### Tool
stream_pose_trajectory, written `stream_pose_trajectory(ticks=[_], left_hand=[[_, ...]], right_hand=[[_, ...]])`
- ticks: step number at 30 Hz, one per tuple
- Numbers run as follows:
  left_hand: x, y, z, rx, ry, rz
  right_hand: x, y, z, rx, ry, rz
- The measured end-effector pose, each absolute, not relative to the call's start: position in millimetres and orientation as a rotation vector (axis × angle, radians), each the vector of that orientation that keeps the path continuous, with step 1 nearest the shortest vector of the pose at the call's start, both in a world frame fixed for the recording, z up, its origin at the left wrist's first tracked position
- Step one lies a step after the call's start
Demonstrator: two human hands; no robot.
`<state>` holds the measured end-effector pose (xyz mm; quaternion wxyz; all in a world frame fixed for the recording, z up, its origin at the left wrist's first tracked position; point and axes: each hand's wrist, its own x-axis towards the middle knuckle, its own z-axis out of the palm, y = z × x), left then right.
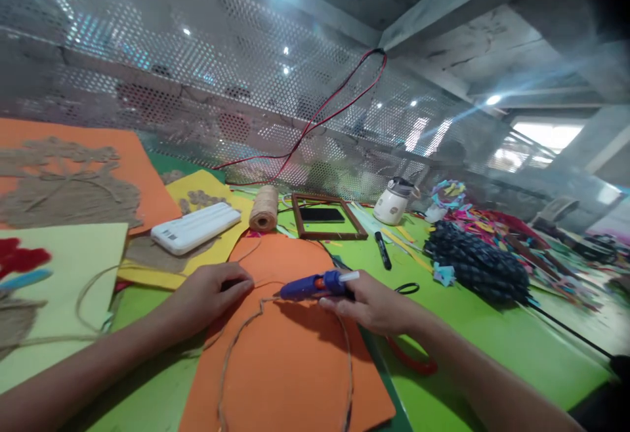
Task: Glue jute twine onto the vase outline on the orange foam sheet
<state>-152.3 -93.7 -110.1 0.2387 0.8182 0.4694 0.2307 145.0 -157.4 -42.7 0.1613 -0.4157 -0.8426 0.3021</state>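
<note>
My right hand (361,301) is wrapped around a blue hot glue gun (302,286), its nozzle pointing left, close above an orange sheet (295,366). Thin brown twine (230,343) runs on the sheet as a curved outline, with a small kink close to the nozzle. At the sheet's left edge rests my left hand (219,291), fingers curled and thumb against the forefinger. A loose strand of twine comes from its fingertips toward the nozzle; the grip itself is partly hidden.
Behind the sheet stand a twine spool (264,209), a white power bank (195,227) and a brown frame (329,232) around a black phone. Rightward are a marker (382,250), orange-handled scissors (411,360), a white bottle (394,201) and dark checked cloth (475,261). Craft sheets lie left.
</note>
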Motion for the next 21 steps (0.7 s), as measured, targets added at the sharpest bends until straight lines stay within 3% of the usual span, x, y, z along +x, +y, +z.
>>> stream_pose_trajectory(ticks=[21], left_hand=[[-145,-101,-104,2.34,1.267,0.674]], right_hand=[[133,-161,-58,-1.234,-2.424,0.866]])
